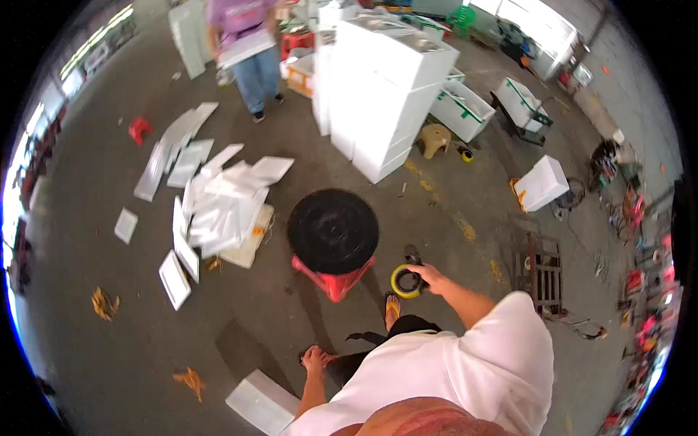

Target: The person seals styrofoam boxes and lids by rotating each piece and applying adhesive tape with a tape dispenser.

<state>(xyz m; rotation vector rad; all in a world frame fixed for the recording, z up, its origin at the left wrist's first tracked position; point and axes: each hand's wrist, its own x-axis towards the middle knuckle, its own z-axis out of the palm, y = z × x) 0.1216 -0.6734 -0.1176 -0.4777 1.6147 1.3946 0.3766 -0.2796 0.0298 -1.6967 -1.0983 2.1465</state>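
My right hand [430, 277] is closed on a tape dispenser with a black body and a large yellow-edged roll [396, 282], held out at my right side. My left hand [317, 357] hangs low by my dark trouser leg. Its fingers look curled together, and whatever they may hold is too small to make out. Close to that hand, a white foam box [263, 402] lies on the floor. In front of me stands a round black disc-shaped top [333, 231] on a red base [336, 285], with neither hand touching it.
Scattered white foam lids [222, 211] cover the floor at left. A tall stack of white foam boxes [389, 87] stands ahead. Beyond, a person in a purple shirt [240, 18] holds a white panel [247, 48]. Green-taped boxes [462, 112] and a metal-framed cart [544, 272] are at right.
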